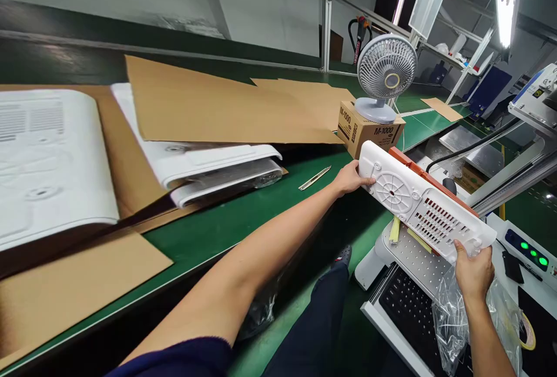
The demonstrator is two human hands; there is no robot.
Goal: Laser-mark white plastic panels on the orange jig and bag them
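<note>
Head view: a green bench [204, 243] runs from the lower left of the frame toward the upper right. On it, a large cardboard sheet [235, 110] lies across white molded panels left of centre, and another white panel [52, 162] fills the left edge. Right of centre, a white vented panel [413, 198] slants down to the right, in front of an orange-red piece [411, 162]. Clear plastic [450, 319] overlaps a black keyboard [407, 304] at the lower right. A fan [387, 66] stands on an M-1000 carton [368, 130], upper right. The left hand [349, 178] pinches the vented panel's upper-left end, thumb on the face; the right hand [475, 272] clasps its lower-right end, thumb likewise in front, the fingers behind mostly hidden. Smallest, a tape roll [528, 330] sits at lower right and a slim cutter [315, 178] near centre.
</note>
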